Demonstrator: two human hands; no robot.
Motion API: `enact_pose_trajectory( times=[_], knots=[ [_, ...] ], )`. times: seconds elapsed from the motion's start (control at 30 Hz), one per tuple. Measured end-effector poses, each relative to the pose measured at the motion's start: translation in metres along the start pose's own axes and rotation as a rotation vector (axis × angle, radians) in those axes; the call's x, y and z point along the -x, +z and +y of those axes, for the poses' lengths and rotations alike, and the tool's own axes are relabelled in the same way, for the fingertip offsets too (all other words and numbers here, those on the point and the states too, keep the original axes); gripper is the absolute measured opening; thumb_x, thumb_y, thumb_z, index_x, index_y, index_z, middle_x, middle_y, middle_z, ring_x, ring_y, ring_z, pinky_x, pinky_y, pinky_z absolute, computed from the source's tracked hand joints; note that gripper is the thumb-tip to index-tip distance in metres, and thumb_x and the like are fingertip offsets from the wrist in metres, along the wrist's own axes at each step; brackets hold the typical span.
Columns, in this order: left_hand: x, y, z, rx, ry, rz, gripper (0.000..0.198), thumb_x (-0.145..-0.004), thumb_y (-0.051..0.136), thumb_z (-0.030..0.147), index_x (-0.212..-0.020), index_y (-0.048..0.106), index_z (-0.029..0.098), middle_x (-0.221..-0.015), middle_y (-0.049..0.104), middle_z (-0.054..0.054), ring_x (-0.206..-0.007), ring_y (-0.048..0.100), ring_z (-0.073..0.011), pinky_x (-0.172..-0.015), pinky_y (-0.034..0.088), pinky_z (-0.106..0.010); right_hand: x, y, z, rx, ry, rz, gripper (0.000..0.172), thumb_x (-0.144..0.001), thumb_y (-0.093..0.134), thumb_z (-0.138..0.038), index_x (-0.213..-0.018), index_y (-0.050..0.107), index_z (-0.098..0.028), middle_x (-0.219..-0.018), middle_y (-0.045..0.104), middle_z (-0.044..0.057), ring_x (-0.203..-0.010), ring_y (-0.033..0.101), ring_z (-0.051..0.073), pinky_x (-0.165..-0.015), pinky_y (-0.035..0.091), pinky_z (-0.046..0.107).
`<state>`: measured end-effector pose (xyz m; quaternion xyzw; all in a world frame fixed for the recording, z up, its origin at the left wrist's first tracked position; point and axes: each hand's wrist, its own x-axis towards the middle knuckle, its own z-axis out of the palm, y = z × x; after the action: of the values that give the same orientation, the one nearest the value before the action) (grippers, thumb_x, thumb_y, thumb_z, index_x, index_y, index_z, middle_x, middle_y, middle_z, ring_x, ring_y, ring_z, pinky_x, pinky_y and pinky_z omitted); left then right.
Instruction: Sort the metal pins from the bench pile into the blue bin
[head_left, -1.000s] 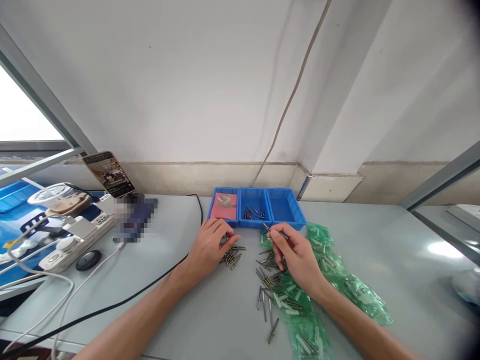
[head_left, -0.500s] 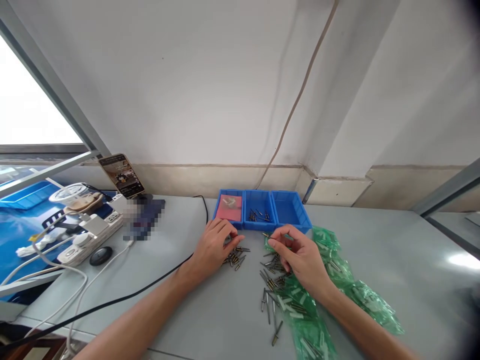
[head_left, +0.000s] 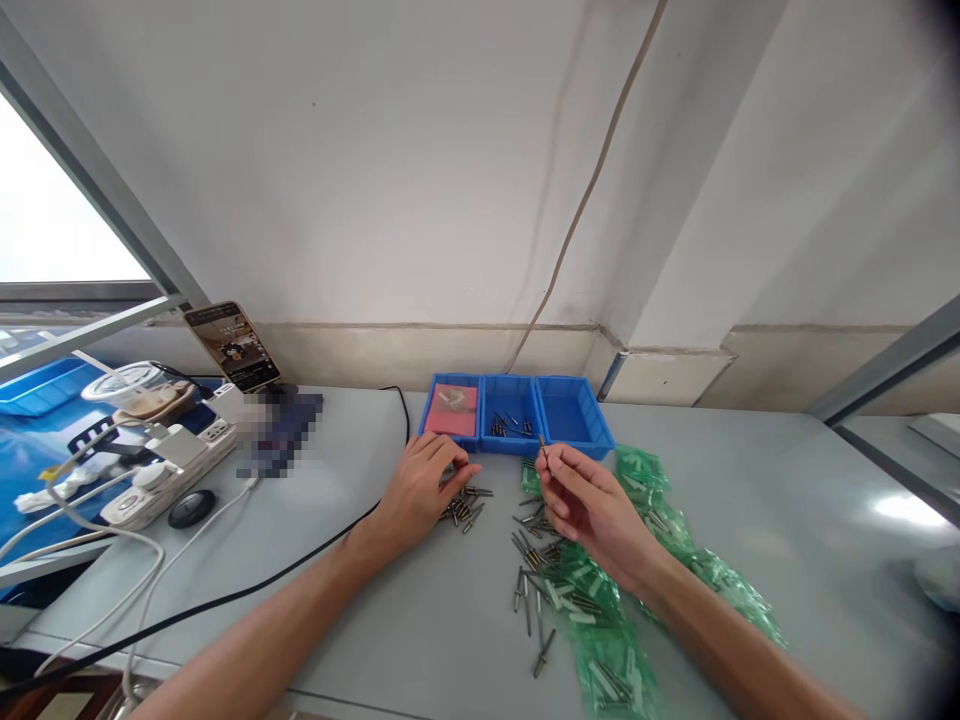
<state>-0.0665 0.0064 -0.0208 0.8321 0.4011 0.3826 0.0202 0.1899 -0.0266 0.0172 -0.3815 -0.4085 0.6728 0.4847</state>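
Observation:
My right hand (head_left: 589, 505) is raised a little above the grey table (head_left: 787, 520) and pinches one thin metal pin (head_left: 542, 447) upright between thumb and fingertips. Below it lie several loose metal pins (head_left: 534, 560) and green plastic bags (head_left: 637, 570) of white parts. My left hand (head_left: 424, 490) rests on the table with curled fingers on a small pile of short brass-tipped pins (head_left: 463, 508). Behind both hands stand three blue bins (head_left: 574, 415): the left holds a pink pad, the middle a few pins.
A black cable (head_left: 300, 570) runs from the wall under my left forearm. At the left are a white power strip (head_left: 161, 470) with plugs, a propped phone (head_left: 234, 345), a round black object (head_left: 192, 507) and white cords. A beige cable hangs down the wall.
My right hand has turned its pin from lying across the fingers to standing upright, and lifted slightly. My left hand stays on the pile. The view has shifted a little.

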Motion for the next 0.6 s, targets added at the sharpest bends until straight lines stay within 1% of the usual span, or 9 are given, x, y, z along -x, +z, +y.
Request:
enact_pose_trajectory(
  times=[0.1,0.17,0.2,0.27,0.37,0.47,0.53,0.6],
  knots=[
    [0.001,0.001,0.000,0.005,-0.006,-0.006,0.024,-0.112,0.057,0.037,-0.094,0.060,0.021,-0.087,0.068,-0.001,-0.080,0.058,-0.0184,-0.081,0.043,-0.034,-0.002,-0.004,0.008,0.210,-0.099,0.049,0.034,-0.093,0.078,-0.055,-0.097,0.062,-0.025,-0.067,0.043,-0.008,-0.047,0.037,0.008,-0.040,0.033,0.021],
    [0.003,0.002,-0.001,0.016,-0.025,-0.006,0.023,-0.112,0.057,0.037,-0.096,0.060,0.021,-0.087,0.069,0.001,-0.077,0.058,-0.0166,-0.082,0.043,-0.033,-0.002,-0.005,0.014,0.385,-0.204,0.114,0.033,-0.095,0.076,-0.054,-0.098,0.060,-0.026,-0.072,0.048,-0.007,-0.045,0.039,0.007,-0.039,0.032,0.022],
    [0.003,0.002,-0.001,0.018,-0.034,-0.003,0.022,-0.112,0.056,0.037,-0.097,0.060,0.021,-0.087,0.070,0.001,-0.075,0.058,-0.0161,-0.082,0.044,-0.033,-0.002,-0.006,0.016,0.450,-0.239,0.127,0.031,-0.097,0.074,-0.053,-0.098,0.060,-0.026,-0.075,0.049,-0.007,-0.045,0.041,0.007,-0.040,0.034,0.022],
    [0.005,0.002,-0.001,0.016,-0.049,0.002,0.024,-0.112,0.056,0.039,-0.097,0.060,0.021,-0.084,0.070,0.002,-0.073,0.058,-0.0157,-0.082,0.045,-0.032,-0.001,-0.006,0.019,0.519,-0.268,0.128,0.029,-0.099,0.071,-0.052,-0.098,0.060,-0.026,-0.077,0.050,-0.006,-0.047,0.042,0.008,-0.041,0.036,0.022],
    [0.006,0.001,-0.001,0.013,-0.085,-0.017,0.026,-0.112,0.055,0.042,-0.097,0.061,0.022,-0.082,0.070,0.002,-0.073,0.059,-0.0163,-0.081,0.046,-0.031,0.000,-0.005,0.020,0.494,-0.231,0.102,0.031,-0.100,0.068,-0.055,-0.098,0.057,-0.026,-0.075,0.049,-0.006,-0.045,0.042,0.008,-0.039,0.036,0.022],
    [0.007,0.000,0.000,0.032,-0.136,-0.065,0.026,-0.113,0.053,0.043,-0.098,0.061,0.023,-0.082,0.070,0.002,-0.076,0.061,-0.0174,-0.077,0.047,-0.030,0.000,-0.004,0.019,0.415,-0.181,0.086,0.035,-0.101,0.065,-0.060,-0.097,0.055,-0.026,-0.066,0.044,-0.009,-0.043,0.040,0.009,-0.038,0.036,0.022],
    [0.007,-0.001,0.001,0.050,-0.159,-0.092,0.026,-0.113,0.051,0.043,-0.100,0.061,0.023,-0.081,0.069,0.002,-0.077,0.062,-0.0176,-0.074,0.047,-0.029,0.000,-0.002,0.017,0.360,-0.151,0.077,0.038,-0.100,0.065,-0.062,-0.094,0.055,-0.025,-0.060,0.041,-0.010,-0.045,0.039,0.010,-0.038,0.038,0.021],
    [0.007,-0.001,0.001,0.056,-0.168,-0.099,0.025,-0.113,0.050,0.043,-0.101,0.060,0.023,-0.081,0.068,0.002,-0.076,0.061,-0.0172,-0.073,0.046,-0.028,0.000,0.000,0.014,0.292,-0.111,0.068,0.041,-0.099,0.065,-0.063,-0.090,0.056,-0.024,-0.061,0.041,-0.009,-0.047,0.037,0.010,-0.038,0.039,0.021]
  ],
)
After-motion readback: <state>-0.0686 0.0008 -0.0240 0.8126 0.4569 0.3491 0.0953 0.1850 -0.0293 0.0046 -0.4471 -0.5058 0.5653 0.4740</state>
